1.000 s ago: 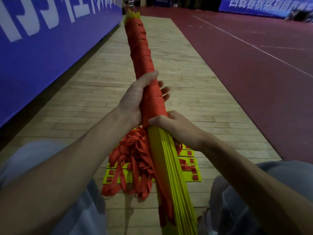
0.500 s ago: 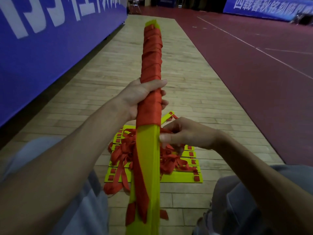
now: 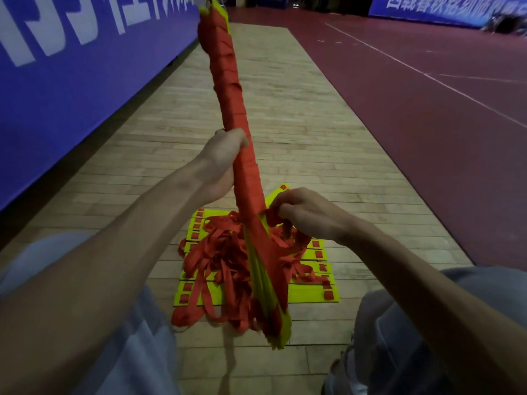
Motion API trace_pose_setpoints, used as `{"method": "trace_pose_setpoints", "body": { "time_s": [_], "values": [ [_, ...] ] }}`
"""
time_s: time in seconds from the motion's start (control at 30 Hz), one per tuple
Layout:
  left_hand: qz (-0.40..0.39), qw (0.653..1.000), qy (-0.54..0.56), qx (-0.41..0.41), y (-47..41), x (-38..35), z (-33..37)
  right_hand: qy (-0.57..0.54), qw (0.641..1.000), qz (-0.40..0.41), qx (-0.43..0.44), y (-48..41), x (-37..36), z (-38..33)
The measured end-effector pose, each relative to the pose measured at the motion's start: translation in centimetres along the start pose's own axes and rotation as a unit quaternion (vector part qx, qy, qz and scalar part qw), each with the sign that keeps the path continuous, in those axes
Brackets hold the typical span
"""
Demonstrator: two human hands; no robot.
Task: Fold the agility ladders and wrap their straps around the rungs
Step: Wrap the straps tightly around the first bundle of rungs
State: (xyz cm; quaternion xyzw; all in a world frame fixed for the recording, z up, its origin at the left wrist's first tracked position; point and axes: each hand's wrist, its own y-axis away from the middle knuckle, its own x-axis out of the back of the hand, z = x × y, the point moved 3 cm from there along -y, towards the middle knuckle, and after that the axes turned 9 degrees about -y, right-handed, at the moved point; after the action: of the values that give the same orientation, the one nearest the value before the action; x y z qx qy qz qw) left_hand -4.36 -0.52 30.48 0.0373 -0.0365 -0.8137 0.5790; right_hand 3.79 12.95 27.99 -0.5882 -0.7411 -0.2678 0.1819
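Largely unseen, left fingers [image 3: 239, 140] behind bundle [image 3: 228, 89].

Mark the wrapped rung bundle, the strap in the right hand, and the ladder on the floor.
wrapped rung bundle [image 3: 228, 89], head view, its red-wrapped middle.
strap [image 3: 269, 216], head view, short stretch beside the bundle.
floor ladder [image 3: 308, 296], head view, bare yellow near-right rung.

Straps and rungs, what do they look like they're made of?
Straps: likely woven fabric webbing, matte red; they hang limp, loop and tangle. Rungs: probably stiff plastic, smooth bright yellow; they are thin, flat slats with straight edges. The picture is too dim to show any weave.
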Motion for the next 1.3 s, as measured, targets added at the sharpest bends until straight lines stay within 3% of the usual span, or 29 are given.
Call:
{"method": "trace_pose_setpoints", "body": {
  "time_s": [0.17, 0.3, 0.47, 0.57, 0.67, 0.87, 0.93, 1.07, 1.2, 1.3],
  "values": [
    [-0.064, 0.998, 0.011, -0.017, 0.3, -0.2, -0.5, 0.096, 0.995, 0.001, 0.023, 1.1, -1.3, -1.1],
    [-0.027, 0.999, -0.031, 0.007, 0.5, -0.5, -0.9, 0.157, 0.985, 0.063, 0.04, 0.8, -3.3, -1.1],
    [0.021, 0.998, -0.034, -0.058, 0.7, -1.4, -0.2, -0.008, 0.998, 0.051, 0.044, 0.5, -2.4, -1.7],
    [-0.018, 0.994, 0.098, -0.036, 1.0, -1.9, -0.3, -0.132, 0.989, -0.034, 0.065, 0.9, -1.2, -2.4],
    [-0.15, 0.946, 0.288, -0.008, 1.9, -2.6, -0.2, -0.198, 0.971, -0.11, 0.075, 1.4, -0.3, -2.6],
    [-0.201, 0.941, 0.271, 0.021, 2.5, -2.4, 0.4, -0.205, 0.944, -0.245, 0.076, 1.1, 0.6, -1.8],
    [-0.191, 0.951, 0.244, 0.011, 2.2, -2.1, 0.6, -0.112, 0.96, -0.246, 0.067, 0.7, 0.7, -0.9],
    [-0.136, 0.978, 0.156, 0.003, 1.6, -1.2, 1.0, 0.085, 0.983, -0.152, 0.052, -0.3, 1.0, 1.0],
    [-0.053, 0.995, 0.081, 0.025, 0.8, 0.0, 0.5, 0.13, 0.985, -0.1, 0.044, -0.1, 2.1, 1.3],
    [0.012, 0.998, 0.054, 0.042, 0.7, 0.5, 0.3, 0.089, 0.99, -0.089, 0.065, 0.1, 2.8, 0.7]
  ]
}}
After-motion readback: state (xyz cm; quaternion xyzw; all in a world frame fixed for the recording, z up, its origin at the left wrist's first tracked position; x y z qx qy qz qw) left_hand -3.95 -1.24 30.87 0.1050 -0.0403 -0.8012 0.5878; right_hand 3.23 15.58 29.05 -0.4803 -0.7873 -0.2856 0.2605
